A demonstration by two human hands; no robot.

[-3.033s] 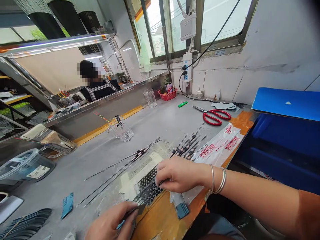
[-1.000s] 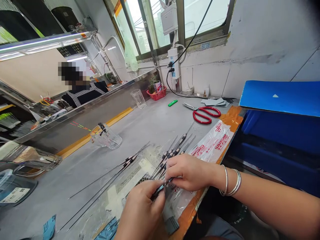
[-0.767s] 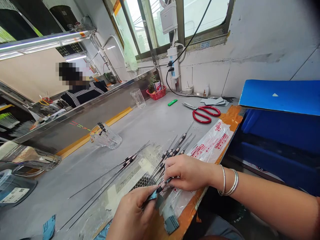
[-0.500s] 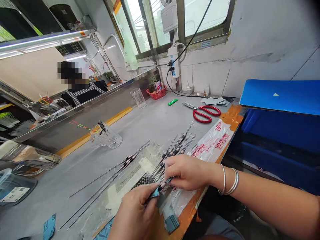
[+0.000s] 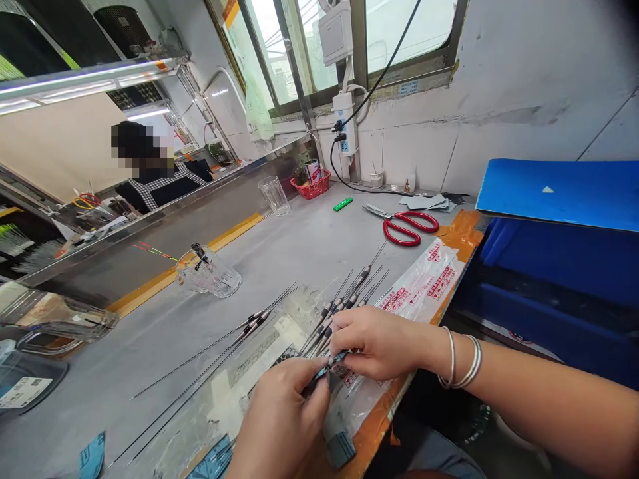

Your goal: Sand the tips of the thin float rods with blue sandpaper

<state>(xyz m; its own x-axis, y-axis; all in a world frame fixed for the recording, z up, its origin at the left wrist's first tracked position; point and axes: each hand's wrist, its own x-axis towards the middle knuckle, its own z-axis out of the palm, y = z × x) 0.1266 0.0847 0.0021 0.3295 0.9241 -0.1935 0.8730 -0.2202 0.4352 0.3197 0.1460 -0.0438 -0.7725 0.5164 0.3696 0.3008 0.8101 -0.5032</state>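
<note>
My left hand (image 5: pixel 284 412) is closed, thumb and forefinger pinching a small blue-backed piece of sandpaper (image 5: pixel 321 374). Right against it, my right hand (image 5: pixel 372 339) is also closed, with a bit of blue sandpaper (image 5: pixel 341 357) at its fingertips. A thin float seems to run between the two pinches, mostly hidden by my fingers. Just beyond my right hand lies a bunch of fishing floats (image 5: pixel 352 293) with dark and pale bodies. Several more floats (image 5: pixel 254 323) with long thin stems lie to the left. Scraps of blue sandpaper (image 5: pixel 342 450) rest at the table edge.
Red-handled scissors (image 5: pixel 410 226), a green cutter (image 5: pixel 343 204) and a red basket (image 5: pixel 312 186) are farther back. A glass mug (image 5: pixel 219 274) with a float in it stands left. Blue bins (image 5: pixel 549 266) border the table's right side. Someone sits beyond the partition (image 5: pixel 190 219).
My left hand has moved slightly right and up, closing the small gap to my right hand. The float part seen between them is now mostly covered.
</note>
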